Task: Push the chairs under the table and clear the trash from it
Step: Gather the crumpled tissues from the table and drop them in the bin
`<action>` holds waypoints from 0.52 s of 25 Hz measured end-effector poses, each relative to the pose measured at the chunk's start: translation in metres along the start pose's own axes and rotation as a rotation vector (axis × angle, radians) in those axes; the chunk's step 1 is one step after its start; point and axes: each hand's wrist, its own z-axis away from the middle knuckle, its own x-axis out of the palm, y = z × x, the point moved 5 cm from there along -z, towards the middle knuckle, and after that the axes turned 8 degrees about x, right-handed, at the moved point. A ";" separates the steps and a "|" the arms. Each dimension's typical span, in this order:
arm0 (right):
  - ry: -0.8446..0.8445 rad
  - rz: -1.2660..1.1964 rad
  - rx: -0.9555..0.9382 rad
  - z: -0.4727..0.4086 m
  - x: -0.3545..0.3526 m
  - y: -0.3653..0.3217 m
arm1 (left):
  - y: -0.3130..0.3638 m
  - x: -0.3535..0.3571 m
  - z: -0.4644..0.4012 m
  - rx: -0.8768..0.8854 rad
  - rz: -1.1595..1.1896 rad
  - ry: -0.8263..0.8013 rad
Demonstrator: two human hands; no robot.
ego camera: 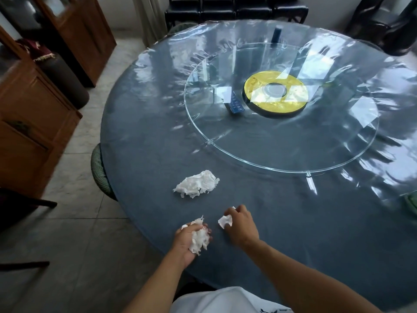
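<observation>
Left hand (191, 241) grips a crumpled tissue wad (199, 239), right hand (240, 224) pinches a smaller scrap (225, 220) off the near table (293, 222) edge, apparently consolidating trash; one larger tissue (195, 184) lies loose just beyond, chair (100, 170) tucked at left.

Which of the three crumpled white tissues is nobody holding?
The biggest tissue wad, lying alone on the table beyond both hands. The left hand grips one wad; the right hand pinches a small one.
</observation>
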 end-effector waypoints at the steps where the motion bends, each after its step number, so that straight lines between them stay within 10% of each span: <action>1: -0.035 0.148 -0.006 -0.002 0.004 0.009 | -0.001 -0.001 0.002 -0.005 0.007 0.014; 4: -0.099 0.300 0.025 -0.005 0.016 0.029 | 0.000 -0.006 0.008 -0.009 0.041 0.040; 13: -0.193 -0.280 -0.061 0.001 0.018 -0.029 | 0.008 -0.010 0.020 0.043 0.054 0.040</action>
